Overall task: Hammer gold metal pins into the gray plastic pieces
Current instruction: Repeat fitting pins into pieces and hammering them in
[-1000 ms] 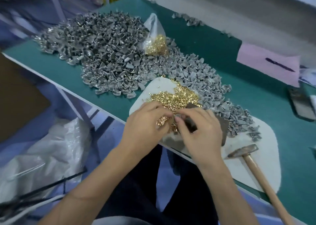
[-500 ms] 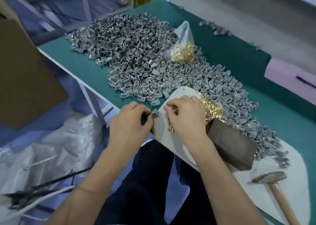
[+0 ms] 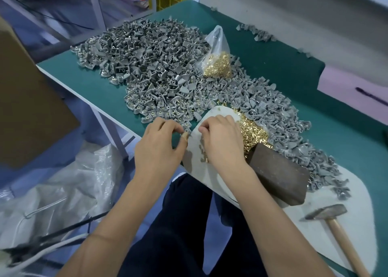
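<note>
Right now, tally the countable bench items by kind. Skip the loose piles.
hammer: 1
brown block: 1
bag of gold pins: 1
white mat: 1
hands: 2, left hand, right hand
Total: 6

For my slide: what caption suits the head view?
Both hands pick parts beside gold pins; hammer lies idle.

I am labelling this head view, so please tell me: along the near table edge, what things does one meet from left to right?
Left hand → right hand → dark brown rectangular block → wooden-handled metal hammer.
</note>
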A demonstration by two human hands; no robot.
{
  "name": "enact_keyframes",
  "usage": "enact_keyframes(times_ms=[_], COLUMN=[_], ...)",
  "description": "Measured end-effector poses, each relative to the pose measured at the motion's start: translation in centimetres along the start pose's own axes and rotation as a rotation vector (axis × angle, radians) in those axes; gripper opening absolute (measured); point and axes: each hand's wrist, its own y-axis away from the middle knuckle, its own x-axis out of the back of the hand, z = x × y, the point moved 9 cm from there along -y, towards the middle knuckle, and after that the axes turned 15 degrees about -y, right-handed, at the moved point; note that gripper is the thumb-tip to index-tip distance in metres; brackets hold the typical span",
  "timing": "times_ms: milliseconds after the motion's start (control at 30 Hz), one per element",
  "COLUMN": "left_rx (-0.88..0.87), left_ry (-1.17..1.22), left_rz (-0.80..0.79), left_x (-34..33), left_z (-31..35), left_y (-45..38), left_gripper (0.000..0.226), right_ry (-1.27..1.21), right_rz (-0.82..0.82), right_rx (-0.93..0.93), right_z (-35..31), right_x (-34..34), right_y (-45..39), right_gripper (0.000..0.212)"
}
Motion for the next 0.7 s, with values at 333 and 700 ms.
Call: enact_keyframes(times_ms=[333, 700], left_rx=[-0.309, -0.685], left_ry=[0.236, 0.056], left_rz=[-0.121, -0.164], left_x=[-2.1, -3.7], left_z=[10.1, 22.8], left_y=[2.5, 5.2], left_gripper=[0.004, 0.007], right_ry=[-0.362, -0.45], right_rz=[0.383, 0.695], right_rx=[-0.111, -0.293], right_z=[6.8, 18.5], right_x=[10.4, 18.3], right_y=[7.1, 17.4], right_gripper=[0.007, 0.027])
